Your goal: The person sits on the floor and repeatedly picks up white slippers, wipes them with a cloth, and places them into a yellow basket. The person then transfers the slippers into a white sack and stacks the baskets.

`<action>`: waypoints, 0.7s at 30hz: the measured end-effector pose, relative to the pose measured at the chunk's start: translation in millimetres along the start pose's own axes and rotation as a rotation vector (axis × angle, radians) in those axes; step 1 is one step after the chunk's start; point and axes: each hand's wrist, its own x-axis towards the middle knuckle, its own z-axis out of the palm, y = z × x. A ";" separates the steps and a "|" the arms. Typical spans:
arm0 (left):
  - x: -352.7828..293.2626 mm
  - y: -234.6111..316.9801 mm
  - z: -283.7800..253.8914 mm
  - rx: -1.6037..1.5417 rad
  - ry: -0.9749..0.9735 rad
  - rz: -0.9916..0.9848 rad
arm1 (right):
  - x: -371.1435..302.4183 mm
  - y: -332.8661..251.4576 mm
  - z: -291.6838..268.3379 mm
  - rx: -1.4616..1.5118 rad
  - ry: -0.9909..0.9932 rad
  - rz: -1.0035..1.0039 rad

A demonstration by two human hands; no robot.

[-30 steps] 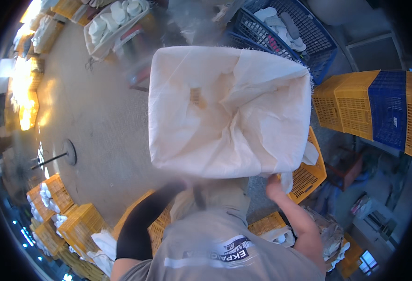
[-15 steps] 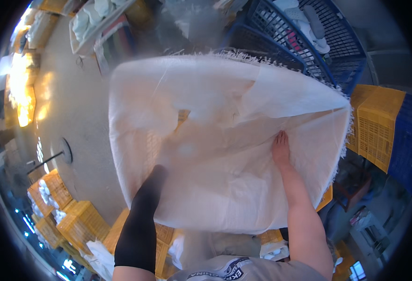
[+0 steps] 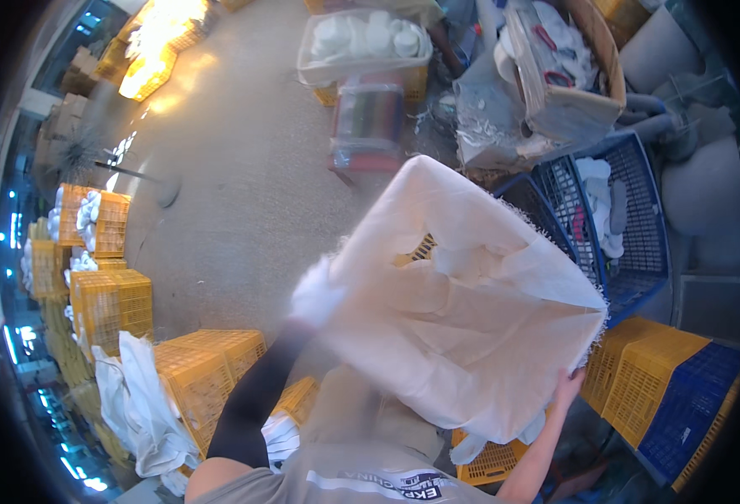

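Observation:
A white woven cloth with frayed edges lines a crate in front of me and hangs over its rim. Through a gap in the lining, a bit of the crate's yellow lattice shows. My left hand, in a white glove below a black sleeve, is at the cloth's left edge; motion blurs its fingers. My bare right hand grips the cloth at the near right edge, fingers curled over it. The lining sags in folds, and no goods show inside it.
Blue baskets holding white and grey items stand beyond the cloth. A box of white pieces is at the far right. Yellow crates line the left, some with white goods. Stacked yellow and blue crates stand at right.
Both hands have left the inside of the lining for its outer edges, left hand outward left, right hand nearer me. The view has shifted left, and the lined crate appears turned.

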 end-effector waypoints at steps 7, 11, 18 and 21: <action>6.5 -222.0 -11.4 0.153 -0.145 0.149 | -109.9 -38.0 63.2 0.615 -0.310 0.239; 76.8 -335.3 -172.3 -0.097 -0.031 0.137 | -234.1 -132.5 157.6 0.958 -0.675 0.521; 33.0 -349.7 -327.7 -0.224 0.460 0.254 | -516.4 -256.8 437.0 0.760 -0.775 0.581; -38.5 -378.5 -232.2 -0.129 0.283 0.285 | -549.8 -230.3 481.4 0.401 -0.848 0.269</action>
